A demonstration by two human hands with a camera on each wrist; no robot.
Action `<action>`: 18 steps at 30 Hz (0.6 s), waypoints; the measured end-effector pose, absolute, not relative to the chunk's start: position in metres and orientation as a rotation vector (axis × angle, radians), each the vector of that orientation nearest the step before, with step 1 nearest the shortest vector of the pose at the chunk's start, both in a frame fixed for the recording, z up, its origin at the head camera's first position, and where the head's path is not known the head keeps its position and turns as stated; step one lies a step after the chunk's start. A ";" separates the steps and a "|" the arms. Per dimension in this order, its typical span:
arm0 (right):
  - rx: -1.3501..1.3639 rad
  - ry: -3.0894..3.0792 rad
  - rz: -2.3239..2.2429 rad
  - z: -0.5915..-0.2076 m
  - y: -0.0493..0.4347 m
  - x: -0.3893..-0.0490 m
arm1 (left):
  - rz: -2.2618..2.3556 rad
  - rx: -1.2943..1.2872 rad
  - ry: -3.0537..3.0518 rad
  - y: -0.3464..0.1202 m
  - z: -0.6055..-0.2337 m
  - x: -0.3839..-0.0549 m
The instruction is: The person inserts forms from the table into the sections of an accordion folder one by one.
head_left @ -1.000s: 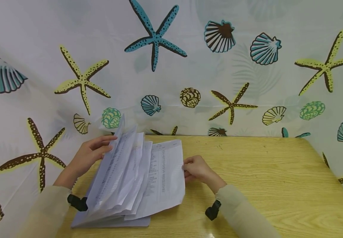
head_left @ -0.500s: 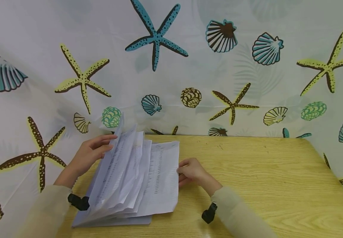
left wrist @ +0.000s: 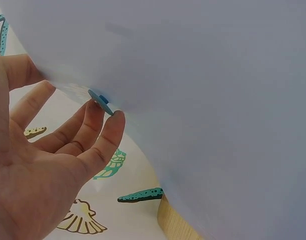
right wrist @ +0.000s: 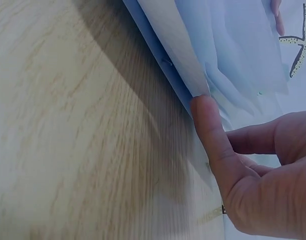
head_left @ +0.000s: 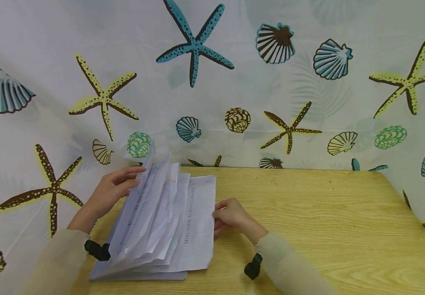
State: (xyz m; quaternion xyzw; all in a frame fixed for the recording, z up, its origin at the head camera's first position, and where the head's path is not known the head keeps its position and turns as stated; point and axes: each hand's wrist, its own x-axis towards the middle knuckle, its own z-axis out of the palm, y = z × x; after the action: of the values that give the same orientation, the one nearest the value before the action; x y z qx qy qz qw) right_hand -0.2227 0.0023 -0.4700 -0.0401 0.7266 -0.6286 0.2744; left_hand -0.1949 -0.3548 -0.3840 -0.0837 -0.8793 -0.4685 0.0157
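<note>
A pale blue plastic folder (head_left: 153,277) lies on the left part of the table with its cover raised, and several printed sheets fan out inside. My left hand (head_left: 109,190) grips the raised cover (left wrist: 208,110) by its edge, its fingertips beside a round blue snap button (left wrist: 100,102). At the folder's right side, my right hand (head_left: 231,215) pinches the free edge of a printed sheet (head_left: 200,221). In the right wrist view the thumb (right wrist: 208,120) presses that paper edge, while the other fingers are partly hidden. The print is too small to read.
The wooden table (head_left: 308,229) extends to the right of the folder. A white curtain (head_left: 212,90) printed with starfish and shells hangs behind it and along both sides. A small black camera (head_left: 253,266) sits on the right wrist, another (head_left: 97,250) on the left.
My right hand has moved left with the sheet's edge, bringing the sheet further over the folder. The left hand and raised cover have stayed in place.
</note>
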 end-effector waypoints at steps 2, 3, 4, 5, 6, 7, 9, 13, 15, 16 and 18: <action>-0.112 1.956 -1.691 -0.470 0.000 -0.222 | -1.462 -0.266 -2.733 -0.355 -0.384 -0.195; -0.116 1.956 -1.693 -0.471 -0.001 -0.221 | -1.462 -0.266 -2.733 -0.355 -0.384 -0.195; -0.120 1.953 -1.696 -0.471 -0.001 -0.221 | -1.463 -0.263 -2.734 -0.354 -0.384 -0.195; -0.123 1.949 -1.698 -0.471 -0.002 -0.221 | -1.462 -0.262 -2.733 -0.354 -0.385 -0.195; -0.129 1.947 -1.699 -0.472 -0.003 -0.221 | -1.462 -0.261 -2.736 -0.354 -0.385 -0.195; -0.139 1.945 -1.697 -0.472 -0.003 -0.221 | -1.461 -0.259 -2.737 -0.354 -0.385 -0.195; -0.163 1.937 -1.692 -0.473 -0.004 -0.222 | -1.462 -0.263 -2.737 -0.354 -0.384 -0.195; -0.213 1.924 -1.675 -0.473 -0.006 -0.222 | -1.462 -0.275 -2.733 -0.353 -0.384 -0.194; -0.223 1.916 -1.674 -0.472 -0.006 -0.222 | -1.461 -0.276 -2.733 -0.353 -0.384 -0.194; -0.227 1.916 -1.674 -0.472 -0.007 -0.221 | -1.461 -0.271 -2.735 -0.353 -0.384 -0.194; -0.219 1.915 -1.681 -0.472 -0.009 -0.221 | -1.462 -0.272 -2.733 -0.353 -0.383 -0.194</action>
State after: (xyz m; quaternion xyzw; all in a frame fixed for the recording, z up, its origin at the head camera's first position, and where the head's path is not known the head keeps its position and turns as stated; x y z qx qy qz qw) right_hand -0.2206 -0.0087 -0.4719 -0.0820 0.7170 -0.6296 0.2878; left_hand -0.1937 -0.3525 -0.3833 -0.0875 -0.8783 -0.4697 0.0152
